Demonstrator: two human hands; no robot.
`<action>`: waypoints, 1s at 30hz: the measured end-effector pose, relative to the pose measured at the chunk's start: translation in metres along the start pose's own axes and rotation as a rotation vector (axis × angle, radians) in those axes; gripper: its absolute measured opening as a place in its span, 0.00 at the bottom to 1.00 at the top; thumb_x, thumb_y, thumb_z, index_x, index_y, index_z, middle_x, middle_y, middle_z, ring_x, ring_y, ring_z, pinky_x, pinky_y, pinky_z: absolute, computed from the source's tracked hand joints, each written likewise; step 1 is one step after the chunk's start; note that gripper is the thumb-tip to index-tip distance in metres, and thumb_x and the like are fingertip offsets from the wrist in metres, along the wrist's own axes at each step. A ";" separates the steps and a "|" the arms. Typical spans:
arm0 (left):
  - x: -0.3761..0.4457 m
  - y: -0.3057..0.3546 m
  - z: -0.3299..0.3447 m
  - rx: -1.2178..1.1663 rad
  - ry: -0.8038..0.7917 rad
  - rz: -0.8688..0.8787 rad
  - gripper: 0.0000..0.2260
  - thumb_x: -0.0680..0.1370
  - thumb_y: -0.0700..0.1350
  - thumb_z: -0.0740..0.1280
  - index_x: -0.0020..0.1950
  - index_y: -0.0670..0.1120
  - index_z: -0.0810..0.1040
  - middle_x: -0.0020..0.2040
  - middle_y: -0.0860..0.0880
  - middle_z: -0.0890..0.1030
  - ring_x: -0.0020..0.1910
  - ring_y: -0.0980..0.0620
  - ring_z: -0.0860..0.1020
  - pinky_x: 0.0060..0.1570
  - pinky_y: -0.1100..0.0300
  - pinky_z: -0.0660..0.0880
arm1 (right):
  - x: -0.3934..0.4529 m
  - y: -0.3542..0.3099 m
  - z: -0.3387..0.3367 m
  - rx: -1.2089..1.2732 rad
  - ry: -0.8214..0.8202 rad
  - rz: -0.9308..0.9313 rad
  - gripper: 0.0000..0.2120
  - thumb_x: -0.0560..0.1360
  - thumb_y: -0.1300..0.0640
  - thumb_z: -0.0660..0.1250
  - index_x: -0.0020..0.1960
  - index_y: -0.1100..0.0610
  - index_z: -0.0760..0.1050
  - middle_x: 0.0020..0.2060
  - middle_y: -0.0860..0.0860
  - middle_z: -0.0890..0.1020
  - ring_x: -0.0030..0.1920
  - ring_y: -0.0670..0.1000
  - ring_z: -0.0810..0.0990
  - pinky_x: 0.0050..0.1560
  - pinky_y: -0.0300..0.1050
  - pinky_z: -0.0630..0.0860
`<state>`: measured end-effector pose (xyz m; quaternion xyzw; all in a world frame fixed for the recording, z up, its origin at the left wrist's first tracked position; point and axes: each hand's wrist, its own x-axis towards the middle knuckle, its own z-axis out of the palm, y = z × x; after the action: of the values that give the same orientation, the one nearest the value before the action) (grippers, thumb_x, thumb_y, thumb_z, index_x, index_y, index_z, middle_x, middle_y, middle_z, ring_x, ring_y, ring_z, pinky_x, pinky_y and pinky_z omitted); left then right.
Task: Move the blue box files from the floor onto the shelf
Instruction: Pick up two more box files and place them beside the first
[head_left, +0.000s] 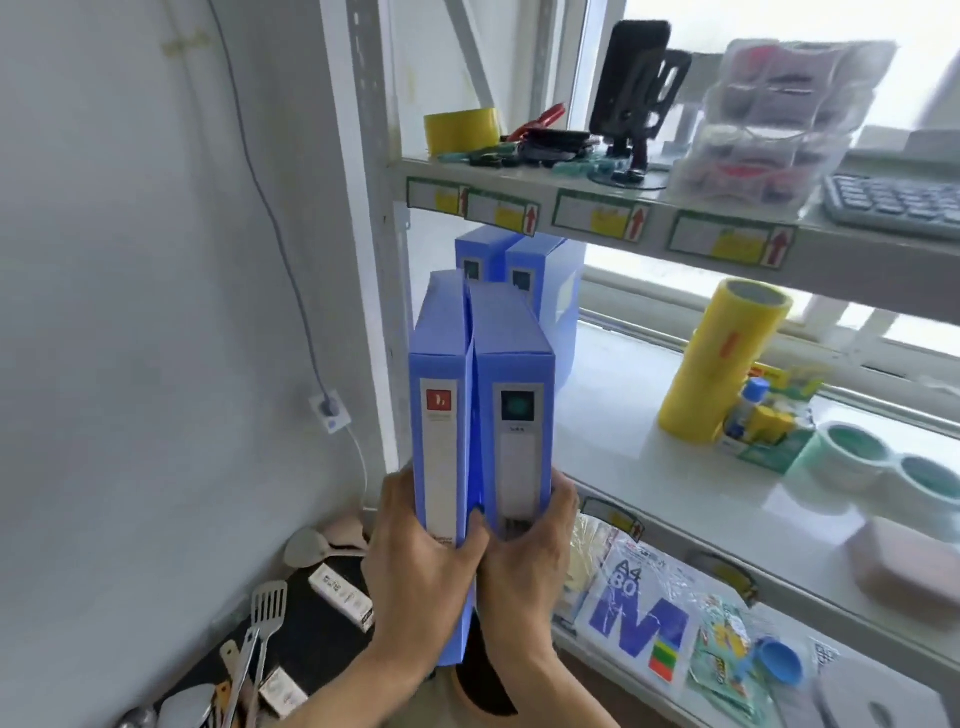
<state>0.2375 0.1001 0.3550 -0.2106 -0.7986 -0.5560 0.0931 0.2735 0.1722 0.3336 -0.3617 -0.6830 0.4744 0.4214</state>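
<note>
Two blue box files are held upright together in the air in front of the shelf's left end. The left blue box file (441, 415), with a red label on its spine, is gripped at its bottom by my left hand (421, 577). The right blue box file (514, 395), with a dark square label, is gripped by my right hand (530, 561). Two more blue box files (511, 260) stand upright at the back left of the white middle shelf (623, 441), just behind the held pair.
The middle shelf holds a tall yellow tape roll (722, 358), glue bottles and green tape rolls (852, 452) at the right. The upper shelf (597, 202) carries tape, tools, a calculator. A paper pack (634, 618) lies on the lower shelf. Kitchen utensils (260, 629) lie on the floor.
</note>
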 end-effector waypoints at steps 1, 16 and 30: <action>-0.006 0.006 0.008 -0.007 -0.019 0.000 0.25 0.67 0.51 0.75 0.60 0.55 0.69 0.50 0.53 0.79 0.46 0.52 0.81 0.39 0.71 0.74 | 0.001 0.006 -0.011 -0.013 0.036 -0.001 0.33 0.67 0.60 0.78 0.64 0.44 0.63 0.55 0.41 0.72 0.54 0.37 0.73 0.44 0.42 0.77; -0.008 0.059 0.080 -0.117 -0.203 0.162 0.29 0.66 0.52 0.73 0.57 0.75 0.63 0.51 0.61 0.77 0.49 0.59 0.80 0.40 0.79 0.73 | 0.052 0.024 -0.083 0.129 0.252 0.023 0.33 0.65 0.59 0.80 0.59 0.38 0.66 0.53 0.49 0.78 0.50 0.58 0.81 0.44 0.56 0.83; 0.057 0.048 0.168 -0.322 -0.194 -0.031 0.21 0.72 0.41 0.73 0.63 0.51 0.74 0.55 0.52 0.82 0.51 0.51 0.80 0.52 0.67 0.79 | 0.149 0.053 -0.059 0.018 0.336 -0.053 0.31 0.69 0.54 0.77 0.65 0.43 0.64 0.56 0.47 0.76 0.54 0.55 0.76 0.51 0.59 0.80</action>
<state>0.2218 0.2833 0.3568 -0.2633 -0.7077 -0.6550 -0.0276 0.2762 0.3407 0.3293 -0.4138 -0.6079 0.4022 0.5454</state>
